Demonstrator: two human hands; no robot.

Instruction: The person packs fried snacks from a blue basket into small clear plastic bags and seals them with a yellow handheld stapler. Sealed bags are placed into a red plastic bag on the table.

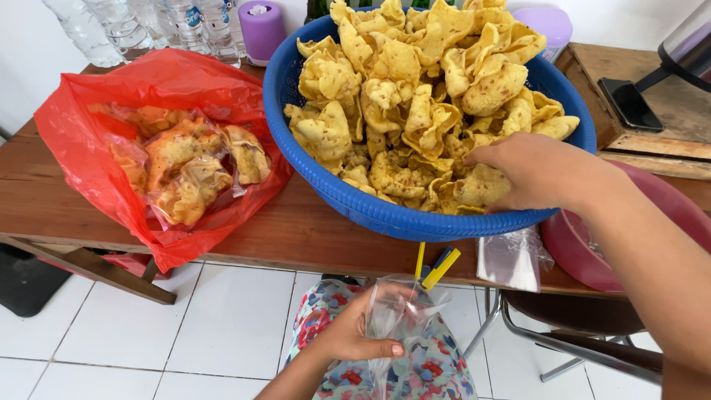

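Observation:
A big blue plastic basket [348,194] sits on the wooden table [296,230], heaped with yellow fried crackers [415,104]. My right hand [537,172] reaches into its near right side and closes on a cracker [481,185]. Below the table edge, over my flower-patterned lap, my left hand [352,333] grips a small clear plastic bag [400,311] held upright, with nothing visible inside.
A red plastic bag [96,133] at the left holds clear packets of crackers [189,167]. Water bottles [148,26] and a purple container [261,30] stand at the back. A dark red basin [585,244] and loose clear bags [511,259] lie at the right. White tiled floor lies below.

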